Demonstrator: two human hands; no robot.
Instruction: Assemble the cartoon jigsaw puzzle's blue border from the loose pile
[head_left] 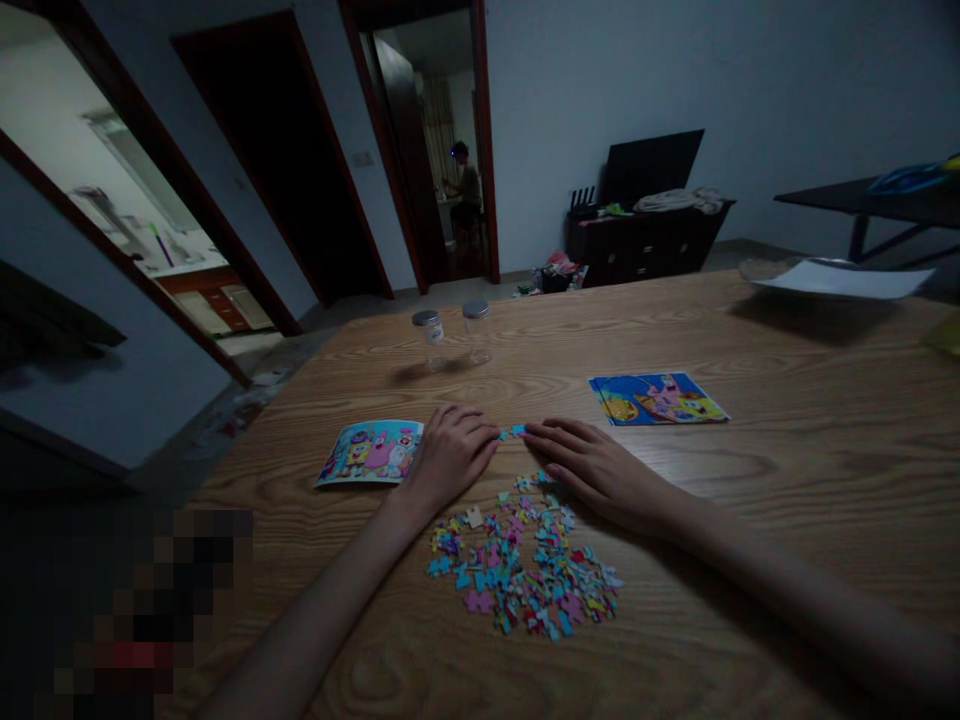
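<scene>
Two small blue jigsaw puzzle pieces point(514, 432) lie side by side on the table between my hands. My left hand point(454, 450) rests palm down, its fingers bent together with the tips on the left piece. From the other side, my right hand point(596, 465) touches the right piece with its outstretched fingertips, its thumb apart. Nearer to me is a loose heap of many-coloured puzzle pieces point(525, 570). A cartoon picture card point(371, 452) lies beside my left wrist, partly covered by that hand. Beyond my right hand is another cartoon card point(660, 399), mostly blue.
Two clear jars with grey lids point(476, 330) stand toward the far edge of the wooden table point(787, 480). At the far right, a white sheet point(840, 280) lies on a glass dish. A person point(466, 185) sits in the room beyond the doorway.
</scene>
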